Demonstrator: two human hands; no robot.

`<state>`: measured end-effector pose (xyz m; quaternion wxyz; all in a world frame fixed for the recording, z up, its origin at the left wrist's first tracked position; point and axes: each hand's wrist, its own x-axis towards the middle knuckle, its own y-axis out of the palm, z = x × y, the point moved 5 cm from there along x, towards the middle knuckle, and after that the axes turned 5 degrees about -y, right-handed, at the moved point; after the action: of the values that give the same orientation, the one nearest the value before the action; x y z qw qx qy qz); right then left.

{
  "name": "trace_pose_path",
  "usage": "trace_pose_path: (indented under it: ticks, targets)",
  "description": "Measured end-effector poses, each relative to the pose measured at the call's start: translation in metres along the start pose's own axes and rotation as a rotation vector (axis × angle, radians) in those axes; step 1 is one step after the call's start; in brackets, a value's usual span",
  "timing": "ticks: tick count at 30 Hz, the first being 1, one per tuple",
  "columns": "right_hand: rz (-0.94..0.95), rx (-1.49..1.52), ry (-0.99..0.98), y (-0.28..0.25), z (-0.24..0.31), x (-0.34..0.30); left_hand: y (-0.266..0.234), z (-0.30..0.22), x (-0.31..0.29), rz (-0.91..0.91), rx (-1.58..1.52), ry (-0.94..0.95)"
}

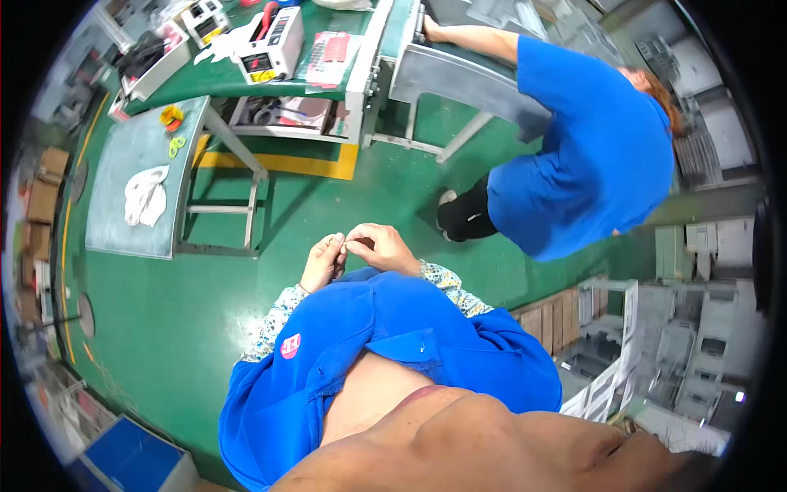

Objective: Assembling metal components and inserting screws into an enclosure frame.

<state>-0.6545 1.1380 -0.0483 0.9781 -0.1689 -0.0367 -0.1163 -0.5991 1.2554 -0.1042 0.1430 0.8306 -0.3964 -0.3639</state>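
My left hand (pixel 325 262) and my right hand (pixel 385 248) meet in front of my blue shirt (pixel 369 299), above the green floor. The fingers of both are bent, with thumb and forefinger pinched and their tips almost touching. Whatever lies between the fingertips is too small to make out. Patterned sleeve cuffs (pixel 283 316) cover my forearms. Nothing else is within reach of the hands; the closest furniture is a grey-topped table (pixel 115 189) to the left, carrying a white cloth (pixel 147 197), green-handled scissors (pixel 176 147) and a yellow-orange tape roll (pixel 171 117).
A co-worker in blue (pixel 590 139) leans on a grey conveyor (pixel 459 78) at the far right. The green workbench (pixel 221 78) ahead holds a white tape dispenser (pixel 275 47) and sheets of red labels (pixel 332 57). Racks (pixel 611 328) with grey parts stand at right, a blue-topped box (pixel 131 459) at lower left.
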Motion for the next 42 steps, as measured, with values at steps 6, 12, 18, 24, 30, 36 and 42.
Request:
trace_pose_path:
  ticks: [6,12,18,24,30,36,42]
  targets:
    - [-0.100,0.062,0.151,-0.021,-0.015,0.023,0.007,-0.023,0.040,0.122,0.039,-0.112]
    - [-0.553,0.063,-0.061,-0.123,-0.039,0.081,0.016,-0.076,0.103,0.116,0.049,0.022]
    - [-1.243,-0.218,-0.123,-0.278,-0.063,0.123,0.046,-0.145,0.174,0.243,0.062,-0.020]
    - [-1.366,-0.428,-0.123,-0.311,-0.103,0.155,0.093,-0.178,0.232,0.220,0.169,-0.048]
    - [-1.449,-0.416,-0.170,-0.307,-0.097,0.164,0.100,-0.191,0.273,0.313,0.242,-0.080]
    - [-1.527,-0.468,-0.057,-0.304,-0.099,0.167,0.124,-0.201,0.297,0.454,0.344,-0.189]
    - [-1.563,-0.572,-0.015,-0.299,-0.096,0.170,0.138,-0.222,0.312,0.578,0.466,-0.257]
